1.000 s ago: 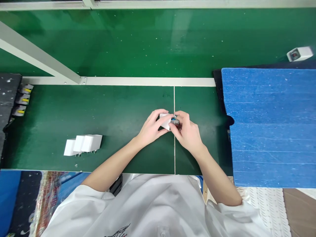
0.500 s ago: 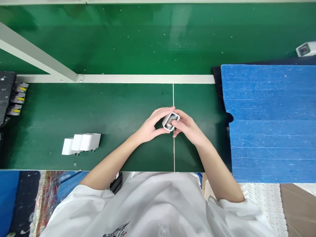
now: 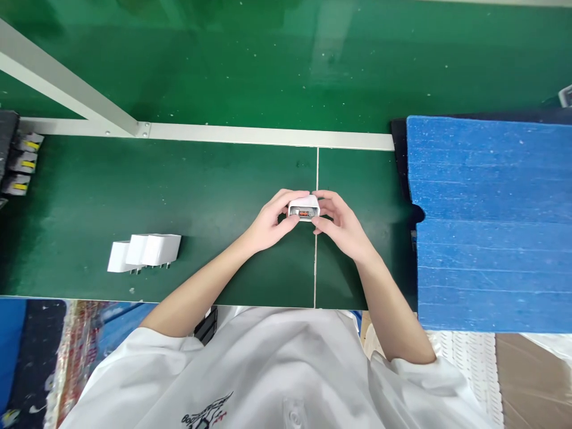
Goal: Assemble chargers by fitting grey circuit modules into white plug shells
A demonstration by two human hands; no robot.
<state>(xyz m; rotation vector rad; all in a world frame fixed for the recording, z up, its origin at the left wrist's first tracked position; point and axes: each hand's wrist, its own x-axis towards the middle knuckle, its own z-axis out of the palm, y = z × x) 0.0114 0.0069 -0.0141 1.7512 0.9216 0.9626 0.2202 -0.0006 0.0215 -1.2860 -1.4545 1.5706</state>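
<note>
Both my hands hold one small white charger housing just above the green mat, near its middle seam. My left hand pinches its left side and my right hand pinches its right side. The housing's open face points toward me and shows an orange and metal part inside. Fingers of both hands are curled around it.
Three white charger plugs lie in a row at the mat's left front. A stack of blue foam sheets fills the right. Small yellow-marked parts sit at the far left edge. A grey metal rail crosses behind.
The housing has turned in my hands, so its open face now points level toward me. My right fingers moved from its inside to its right side.
</note>
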